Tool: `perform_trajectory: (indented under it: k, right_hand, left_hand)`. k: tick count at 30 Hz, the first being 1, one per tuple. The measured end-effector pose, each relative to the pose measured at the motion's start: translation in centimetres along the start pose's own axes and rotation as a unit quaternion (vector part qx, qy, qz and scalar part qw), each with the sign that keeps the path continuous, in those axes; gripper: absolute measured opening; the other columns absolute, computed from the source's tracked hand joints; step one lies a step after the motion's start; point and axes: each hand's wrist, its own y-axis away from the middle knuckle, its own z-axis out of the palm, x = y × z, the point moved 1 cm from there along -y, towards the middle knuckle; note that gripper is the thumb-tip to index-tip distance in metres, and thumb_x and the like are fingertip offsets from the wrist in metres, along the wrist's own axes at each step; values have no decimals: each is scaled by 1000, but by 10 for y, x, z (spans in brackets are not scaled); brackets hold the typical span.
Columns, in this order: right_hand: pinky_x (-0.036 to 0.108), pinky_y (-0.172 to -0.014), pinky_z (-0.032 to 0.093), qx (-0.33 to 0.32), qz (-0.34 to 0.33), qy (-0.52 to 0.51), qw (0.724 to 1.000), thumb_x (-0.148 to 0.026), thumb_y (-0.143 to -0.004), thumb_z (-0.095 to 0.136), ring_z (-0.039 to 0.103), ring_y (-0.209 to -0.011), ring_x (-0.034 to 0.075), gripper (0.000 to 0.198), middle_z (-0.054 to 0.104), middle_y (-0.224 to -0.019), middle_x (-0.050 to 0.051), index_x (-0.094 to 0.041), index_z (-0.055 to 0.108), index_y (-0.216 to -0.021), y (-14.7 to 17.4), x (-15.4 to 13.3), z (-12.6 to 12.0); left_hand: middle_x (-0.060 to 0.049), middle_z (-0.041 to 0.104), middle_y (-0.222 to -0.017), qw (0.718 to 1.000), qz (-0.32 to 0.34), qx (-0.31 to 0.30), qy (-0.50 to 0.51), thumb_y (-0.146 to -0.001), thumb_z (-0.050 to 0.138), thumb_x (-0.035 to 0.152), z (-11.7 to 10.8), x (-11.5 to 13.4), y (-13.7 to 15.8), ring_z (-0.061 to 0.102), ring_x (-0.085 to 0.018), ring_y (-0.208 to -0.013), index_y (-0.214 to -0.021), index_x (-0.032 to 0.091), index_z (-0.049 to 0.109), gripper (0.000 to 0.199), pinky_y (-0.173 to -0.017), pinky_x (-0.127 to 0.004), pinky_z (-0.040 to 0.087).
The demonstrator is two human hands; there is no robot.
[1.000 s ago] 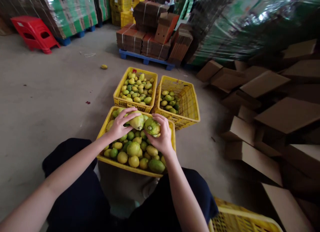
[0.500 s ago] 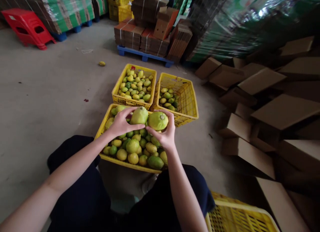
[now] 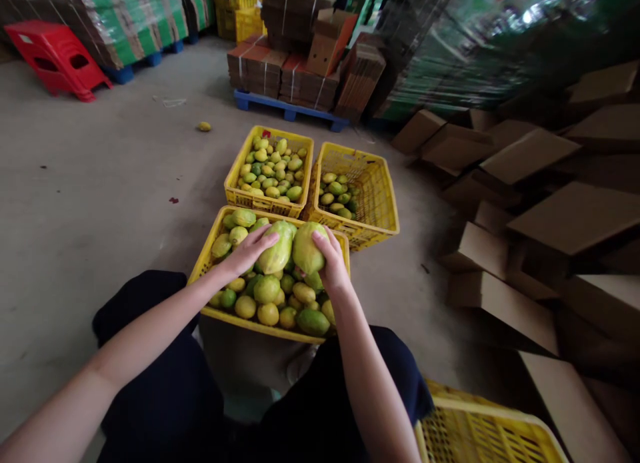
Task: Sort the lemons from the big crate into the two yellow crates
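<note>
Over the near yellow crate [image 3: 206, 253], my left hand [image 3: 254, 248] is closed around a large yellow-green lemon [image 3: 277, 250], its thumb lying on top. Close beside it, my right hand [image 3: 332, 258] grips a second large lemon [image 3: 307, 248] from the right side. The two held fruits almost touch; their undersides are hidden from me. Below them, green and yellow lemons [image 3: 267, 289] of mixed sizes fill the crate, which stands between my knees.
Beyond stand a crate full of lemons [image 3: 277, 170] and a partly filled crate [image 3: 377, 196]. Another yellow crate [image 3: 480, 423] is at my right. Open cardboard boxes [image 3: 510, 310] pile up on the right. A lone lemon [image 3: 204, 126] and a red stool [image 3: 57, 60] are on the floor.
Both lemons have turned in my hands, and their stem ends no longer face me. My left thumb has shifted from beneath its lemon to on top; my right grip has rolled over too.
</note>
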Motion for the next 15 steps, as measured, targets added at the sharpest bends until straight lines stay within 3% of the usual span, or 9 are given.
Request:
perform_trajectory:
  k: [4, 7, 11, 15]
  right_hand:
    - [38, -59, 64, -22, 37, -101, 994, -54, -63, 85, 74, -85, 30, 48, 72, -83, 4, -21, 66, -94, -5, -6, 4]
    - [42, -70, 67, -15, 35, -155, 987, -48, -69, 80, 75, -92, 31, 38, 74, -82, 3, -23, 68, -95, -8, -9, 2]
    - [44, -88, 66, 5, 19, -223, 975, -35, -76, 75, 75, -90, 24, 26, 77, -92, 1, -24, 69, -99, -11, -9, -5]
    - [50, -97, 63, -3, 36, -264, 964, -31, -83, 70, 76, -95, 25, 21, 79, -98, 3, -25, 69, -102, -14, -7, -11]
  left_hand:
    - [-10, 80, -109, 992, -11, -28, 121, -70, 77, 55, 0, 12, 0, 69, -38, -122, -116, 19, 76, 59, -97, -44, 61]
    - [-11, 79, -104, 970, -6, -50, 239, -72, 73, 48, 1, 22, 1, 75, -35, -108, -119, 17, 75, 56, -86, -43, 64]
    - [-8, 75, -88, 935, -47, 12, 350, -90, 61, 45, 4, 23, -1, 74, -23, -75, -116, 16, 73, 41, -74, -38, 65]
    - [-6, 72, -80, 892, -119, 81, 428, -103, 49, 48, 6, 19, -5, 68, -18, -61, -123, 16, 71, 43, -63, -32, 63]
